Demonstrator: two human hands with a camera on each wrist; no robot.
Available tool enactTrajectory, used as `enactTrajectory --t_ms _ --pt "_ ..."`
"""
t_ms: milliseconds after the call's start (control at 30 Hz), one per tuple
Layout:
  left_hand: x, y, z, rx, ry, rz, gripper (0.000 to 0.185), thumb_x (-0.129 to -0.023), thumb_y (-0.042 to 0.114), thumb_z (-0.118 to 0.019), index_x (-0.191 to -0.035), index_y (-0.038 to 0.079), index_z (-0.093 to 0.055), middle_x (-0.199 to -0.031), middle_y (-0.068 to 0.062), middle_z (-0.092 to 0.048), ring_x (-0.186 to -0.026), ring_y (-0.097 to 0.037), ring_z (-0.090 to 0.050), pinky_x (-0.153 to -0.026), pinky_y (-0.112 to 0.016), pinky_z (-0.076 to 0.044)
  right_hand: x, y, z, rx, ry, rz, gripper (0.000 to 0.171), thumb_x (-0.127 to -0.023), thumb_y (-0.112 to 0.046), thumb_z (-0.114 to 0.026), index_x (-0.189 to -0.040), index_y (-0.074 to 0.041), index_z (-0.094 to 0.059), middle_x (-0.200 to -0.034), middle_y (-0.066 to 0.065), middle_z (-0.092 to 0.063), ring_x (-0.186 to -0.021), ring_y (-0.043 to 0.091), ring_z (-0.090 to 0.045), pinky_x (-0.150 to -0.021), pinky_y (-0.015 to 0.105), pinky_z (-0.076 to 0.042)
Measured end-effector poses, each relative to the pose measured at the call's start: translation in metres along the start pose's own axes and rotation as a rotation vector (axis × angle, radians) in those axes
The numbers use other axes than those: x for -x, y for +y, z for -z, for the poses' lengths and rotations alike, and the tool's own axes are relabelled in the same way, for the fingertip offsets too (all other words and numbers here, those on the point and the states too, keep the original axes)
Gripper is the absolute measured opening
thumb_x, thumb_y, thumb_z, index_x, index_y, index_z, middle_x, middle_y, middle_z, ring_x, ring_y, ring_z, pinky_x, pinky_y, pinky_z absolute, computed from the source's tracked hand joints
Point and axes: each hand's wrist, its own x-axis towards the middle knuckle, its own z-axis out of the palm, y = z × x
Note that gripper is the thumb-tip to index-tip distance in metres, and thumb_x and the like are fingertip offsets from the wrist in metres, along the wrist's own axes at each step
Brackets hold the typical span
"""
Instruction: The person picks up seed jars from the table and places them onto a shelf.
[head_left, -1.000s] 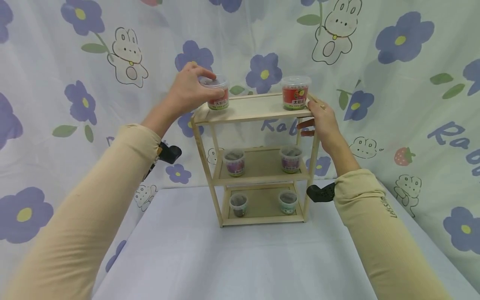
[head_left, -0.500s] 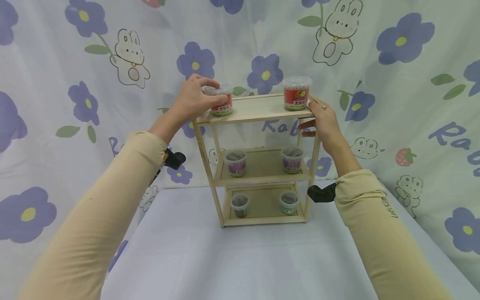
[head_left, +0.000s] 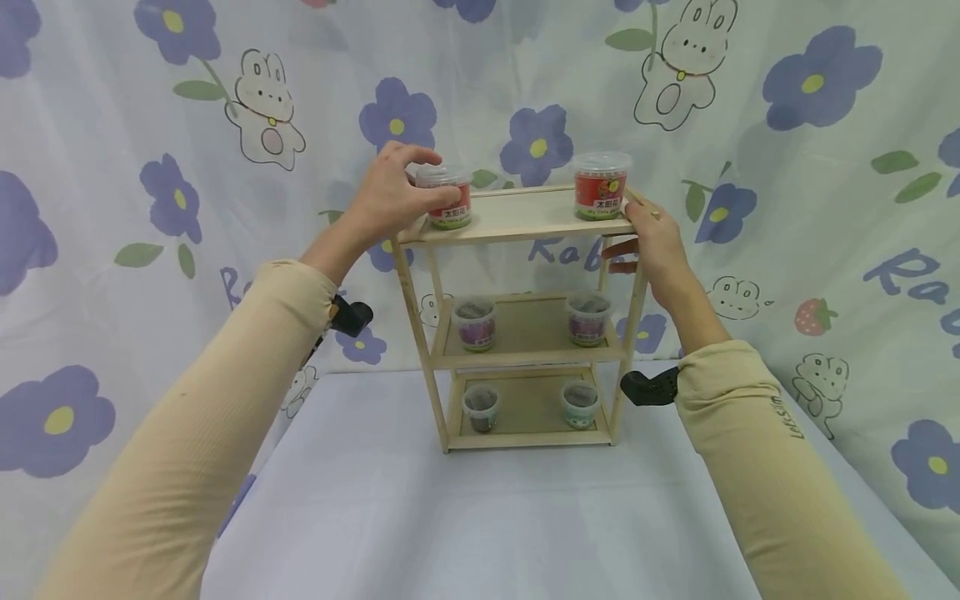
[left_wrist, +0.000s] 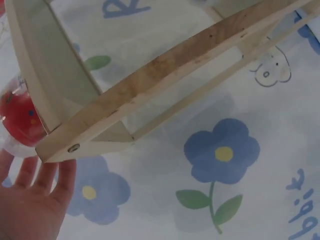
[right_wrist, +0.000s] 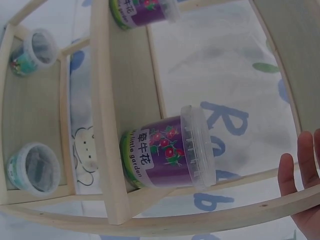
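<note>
Wood rack: a three-shelf rack (head_left: 517,218) is stood on the bench (head_left: 465,517), in front of a flower-print cloth (head_left: 825,167).
Left hand: the left hand (head_left: 390,196) is clamped from above on a red tub (head_left: 447,197) at the left end of the top shelf; fingers are curled round the lid and wall.
Tub position: the red tub is seated on the top shelf, near its left front corner.
Right hand: the right hand (head_left: 654,242) is held at the right front corner of the top shelf, thumb on top, fingers below the edge; a light bracing grip is judged.
Second tub: another red tub (head_left: 601,185) is stood at the right end of the top shelf, just beside the right thumb.
Lower shelves: two purple tubs (right_wrist: 167,150) are placed on the middle shelf, two teal tubs (right_wrist: 32,167) on the bottom shelf.
Change: over the last second the red tub has been shifted slightly inward along the shelf, with the left hand kept on it; the right hand is unchanged.
Meaning: the tub is judged set down but not yet released.
Hidden: in the left wrist view only the palm and a sliver of the tub are shown; the contact under the shelf edge cannot be confirmed; label print is too small to read.
</note>
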Motion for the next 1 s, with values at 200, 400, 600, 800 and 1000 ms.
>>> enactTrajectory --t_ms 200,400,600,800,1000 --pt "0.006 -0.008 0.004 0.009 0.04 0.027 0.07 -0.089 0.047 -0.069 -0.144 0.01 -0.048 -0.147 -0.01 -0.037 -0.112 -0.027 -0.055 -0.092 -0.04 -0.048 -0.003 0.003 0.0 -0.013 -0.015 0.005 0.058 -0.105 -0.044 -0.036 -0.155 -0.013 -0.033 -0.095 -0.004 -0.066 -0.072 0.014 -0.069 -0.065 0.03 -0.057" --pt "0.013 -0.024 0.003 0.02 0.118 0.027 0.066 -0.094 0.051 -0.058 -0.143 0.009 -0.049 -0.144 -0.01 -0.043 -0.113 -0.026 -0.052 -0.091 -0.041 -0.047 -0.002 0.007 0.002 0.007 -0.031 0.001 0.061 -0.105 -0.048 -0.036 -0.157 -0.017 -0.028 -0.1 -0.003 -0.063 -0.076 0.015 -0.069 -0.071 0.032 -0.058" --pt "0.023 -0.05 -0.007 0.034 0.174 0.025 0.068 -0.097 0.054 -0.047 -0.143 0.005 -0.047 -0.142 -0.018 -0.043 -0.115 -0.031 -0.049 -0.09 -0.047 -0.044 0.0 0.016 0.012 0.044 -0.08 -0.035 0.069 -0.1 -0.062 -0.03 -0.157 -0.021 -0.03 -0.118 0.003 -0.056 -0.091 0.017 -0.065 -0.077 0.035 -0.055" --pt "0.04 -0.079 -0.022 0.008 0.14 0.073 0.07 -0.099 0.055 -0.043 -0.146 0.003 -0.043 -0.143 -0.021 -0.042 -0.117 -0.035 -0.049 -0.093 -0.051 -0.044 0.006 0.043 0.03 0.072 -0.173 -0.047 0.086 -0.095 -0.07 -0.023 -0.158 -0.012 -0.017 -0.148 0.021 -0.034 -0.124 0.04 -0.047 -0.09 0.045 -0.047" --pt "0.055 -0.103 -0.043 -0.039 0.044 0.126 0.07 -0.101 0.051 -0.045 -0.149 0.001 -0.038 -0.147 -0.024 -0.039 -0.123 -0.04 -0.047 -0.098 -0.054 -0.043 0.022 0.084 0.05 0.233 -0.27 -0.059 0.085 -0.101 -0.06 -0.021 -0.153 0.005 -0.005 -0.154 0.034 -0.022 -0.136 0.053 -0.031 -0.103 0.066 -0.035"
